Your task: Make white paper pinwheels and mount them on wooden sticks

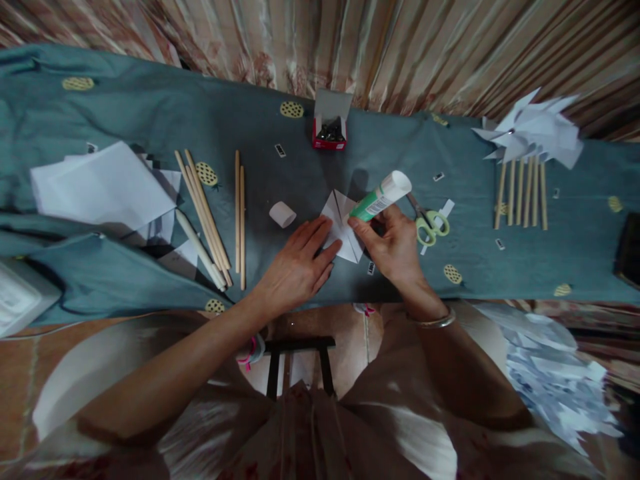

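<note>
My right hand (395,243) is closed round a green and white glue stick (379,200), held at a slant with its lower end at a small folded white paper (334,208). Fingers of my left hand (303,260) lie flat and apart on that paper, against the cloth. A dark crease or slit runs across the paper. Left of it lies a white cap (283,214) on its side. Just right of my right hand rest scissors with light green handles (433,228), over a strip of white paper.
Wooden sticks (240,220) and a stack of white paper (100,190) lie at left. A red box of small dark metal pieces (330,133) stands open at the back. Paper pinwheels on sticks (530,130) lie at right. Paper scraps (555,373) sit below the table's right side.
</note>
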`<state>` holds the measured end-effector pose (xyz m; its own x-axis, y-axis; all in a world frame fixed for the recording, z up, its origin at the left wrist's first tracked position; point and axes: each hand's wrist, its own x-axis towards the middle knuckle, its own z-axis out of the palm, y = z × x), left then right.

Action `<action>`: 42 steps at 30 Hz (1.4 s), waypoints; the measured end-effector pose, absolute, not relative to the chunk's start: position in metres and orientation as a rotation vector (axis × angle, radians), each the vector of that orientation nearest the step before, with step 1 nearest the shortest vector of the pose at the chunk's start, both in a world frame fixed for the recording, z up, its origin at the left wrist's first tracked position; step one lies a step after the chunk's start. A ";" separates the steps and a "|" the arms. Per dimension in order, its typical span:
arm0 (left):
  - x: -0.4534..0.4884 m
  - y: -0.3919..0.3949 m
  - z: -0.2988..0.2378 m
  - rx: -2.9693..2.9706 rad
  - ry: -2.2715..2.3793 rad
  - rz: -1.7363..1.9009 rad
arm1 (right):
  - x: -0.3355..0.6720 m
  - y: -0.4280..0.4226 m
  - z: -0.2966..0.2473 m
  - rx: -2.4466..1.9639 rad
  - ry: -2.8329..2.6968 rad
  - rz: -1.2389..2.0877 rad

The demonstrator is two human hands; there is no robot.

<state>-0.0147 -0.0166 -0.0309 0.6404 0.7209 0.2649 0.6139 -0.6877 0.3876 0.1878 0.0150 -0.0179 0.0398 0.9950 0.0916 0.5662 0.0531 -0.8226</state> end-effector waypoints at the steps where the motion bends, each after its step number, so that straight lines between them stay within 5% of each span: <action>1: -0.015 -0.017 -0.031 2.613 1.084 0.586 | 0.187 0.015 -0.018 -1.599 -1.612 0.755; 19: -0.014 -0.016 -0.031 2.543 1.081 0.590 | 0.184 0.012 -0.009 -1.612 -1.794 0.628; 31: -0.015 -0.016 -0.032 2.533 1.084 0.575 | 0.196 0.013 -0.009 -1.479 -1.466 0.951; 42: -0.015 -0.015 -0.030 2.532 1.083 0.560 | 0.195 0.017 -0.017 -1.533 -1.535 0.880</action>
